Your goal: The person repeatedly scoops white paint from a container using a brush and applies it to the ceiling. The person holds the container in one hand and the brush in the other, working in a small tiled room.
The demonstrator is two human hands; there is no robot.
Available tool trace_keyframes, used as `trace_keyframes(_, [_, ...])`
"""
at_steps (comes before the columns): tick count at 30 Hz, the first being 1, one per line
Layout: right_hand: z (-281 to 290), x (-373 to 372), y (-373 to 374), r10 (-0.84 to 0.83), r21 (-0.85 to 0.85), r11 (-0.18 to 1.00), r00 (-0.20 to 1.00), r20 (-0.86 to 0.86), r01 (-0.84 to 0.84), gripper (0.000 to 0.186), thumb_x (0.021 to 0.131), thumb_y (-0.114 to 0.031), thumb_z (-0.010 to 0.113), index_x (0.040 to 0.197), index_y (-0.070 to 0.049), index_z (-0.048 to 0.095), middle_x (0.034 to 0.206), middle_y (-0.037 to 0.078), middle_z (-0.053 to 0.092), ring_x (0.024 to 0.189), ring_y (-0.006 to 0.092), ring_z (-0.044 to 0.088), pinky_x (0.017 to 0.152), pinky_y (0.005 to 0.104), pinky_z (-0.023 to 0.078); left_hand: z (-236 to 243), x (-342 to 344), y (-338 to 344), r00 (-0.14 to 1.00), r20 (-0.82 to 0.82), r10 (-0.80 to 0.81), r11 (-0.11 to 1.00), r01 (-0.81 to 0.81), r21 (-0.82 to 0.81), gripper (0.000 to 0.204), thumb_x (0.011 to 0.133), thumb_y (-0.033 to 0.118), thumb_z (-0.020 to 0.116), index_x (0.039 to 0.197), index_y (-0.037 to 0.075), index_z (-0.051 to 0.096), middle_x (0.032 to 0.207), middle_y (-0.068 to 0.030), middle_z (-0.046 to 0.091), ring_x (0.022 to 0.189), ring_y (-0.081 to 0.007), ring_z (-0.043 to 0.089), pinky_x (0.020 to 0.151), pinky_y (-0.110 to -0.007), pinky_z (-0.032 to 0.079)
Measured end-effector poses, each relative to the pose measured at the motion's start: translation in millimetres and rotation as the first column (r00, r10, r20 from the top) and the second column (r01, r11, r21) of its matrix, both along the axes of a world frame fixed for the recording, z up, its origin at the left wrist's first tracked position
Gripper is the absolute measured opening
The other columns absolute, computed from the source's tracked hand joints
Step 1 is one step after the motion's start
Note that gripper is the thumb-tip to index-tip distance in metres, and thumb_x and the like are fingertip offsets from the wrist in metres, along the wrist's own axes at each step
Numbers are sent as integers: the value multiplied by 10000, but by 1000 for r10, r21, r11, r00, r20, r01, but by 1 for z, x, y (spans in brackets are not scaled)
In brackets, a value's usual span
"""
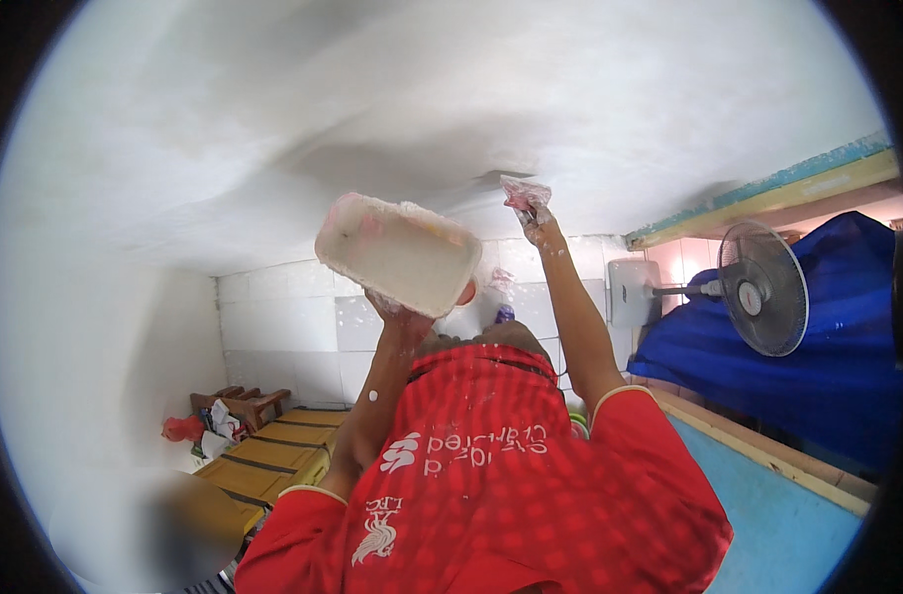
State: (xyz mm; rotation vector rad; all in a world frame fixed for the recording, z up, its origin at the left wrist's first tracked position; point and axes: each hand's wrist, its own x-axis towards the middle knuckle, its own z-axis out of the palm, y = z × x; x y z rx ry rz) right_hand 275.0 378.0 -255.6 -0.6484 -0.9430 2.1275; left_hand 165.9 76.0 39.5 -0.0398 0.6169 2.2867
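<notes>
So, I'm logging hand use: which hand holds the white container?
The left hand, beneath the white container; the right hand holds a smaller pinkish-white item.

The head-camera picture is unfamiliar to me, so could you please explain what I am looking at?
There is no machine here: a person works with two bare hands. A wide fisheye camera on the head looks down over the red checked shirt, so straight edges bend. The left hand holds a whitish, rounded rectangular tray. The right hand, raised toward the large white surface, grips a small white-and-pink smeared object; its exact shape is unclear. At the right are a round grey fan and a large blue sheet; at the lower left, yellow panels with dark bands.
</notes>
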Motion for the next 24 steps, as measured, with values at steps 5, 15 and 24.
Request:
trace_keyframes(5, [30,-25,21,156,235,953,975,160,-191,282,980,-218,568,1140,9,621,1230,173,643,1135,276,624,1000,349,497,1,-8,-13,991,-128,27,993,-41,-109,759,761,169,846,1390,85,429,1290,-71,553,1147,-203,583,970,-364,505])
trace_keyframes(15, [75,-22,114,33,492,831,907,419,-258,313,998,-165,517,1187,75,586,1205,219,662,1039,268,680,877,301,571,-25,-15,-8,612,-783,-114,867,-323,-378,681,882,298,744,1434,111,392,1344,-91,521,1197,-243,560,1004,-433,493])
trace_keyframes(24, [101,24,13,-308,351,926,816,490,138,352,962,-296,629,1149,3,613,1046,168,704,880,276,718,811,395,604,-41,-16,-10,994,-96,49,999,-48,15,655,1010,620,326,1457,143,383,1372,-89,508,1244,-267,528,1035,-470,480])
